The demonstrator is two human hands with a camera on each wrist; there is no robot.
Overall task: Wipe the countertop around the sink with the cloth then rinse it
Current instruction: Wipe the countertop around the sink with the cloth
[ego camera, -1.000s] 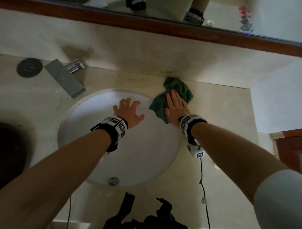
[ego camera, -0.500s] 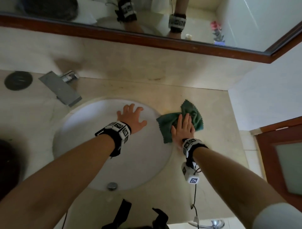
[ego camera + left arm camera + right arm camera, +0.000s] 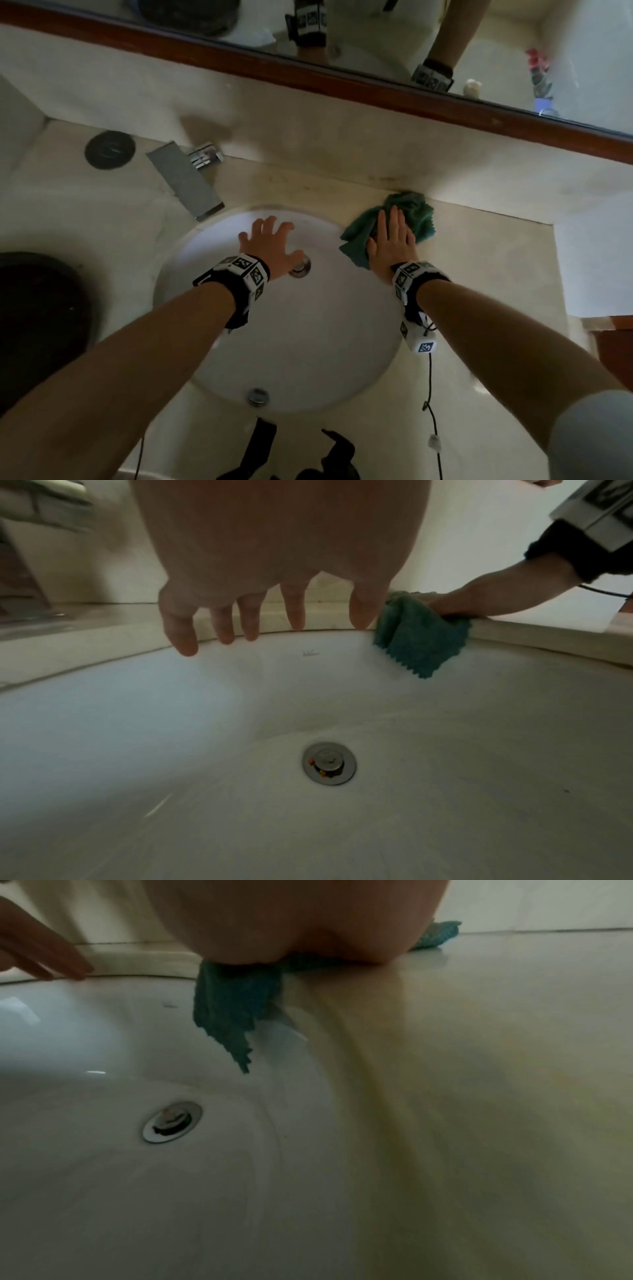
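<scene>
A green cloth [image 3: 412, 212] lies on the beige countertop [image 3: 479, 274] at the sink's back right rim, against the wall. My right hand [image 3: 392, 240] presses flat on it with straight fingers. One corner of the cloth [image 3: 421, 639] hangs over the rim into the white basin [image 3: 308, 342]; the cloth [image 3: 232, 1007] shows the same drooping corner in the right wrist view. My left hand [image 3: 269, 243] hovers over the basin with fingers spread and holds nothing. The drain [image 3: 329, 762] lies below the left hand's fingers [image 3: 181, 631].
A flat metal tap [image 3: 186, 180] juts over the sink's back left rim. A dark round disc [image 3: 109, 149] lies on the counter at far left. A wood-framed mirror [image 3: 342, 78] runs along the wall. A black cable [image 3: 431, 404] hangs from my right wrist.
My right hand has slid the cloth from the counter beside the sink back toward the wall. The left hand has stayed spread over the basin.
</scene>
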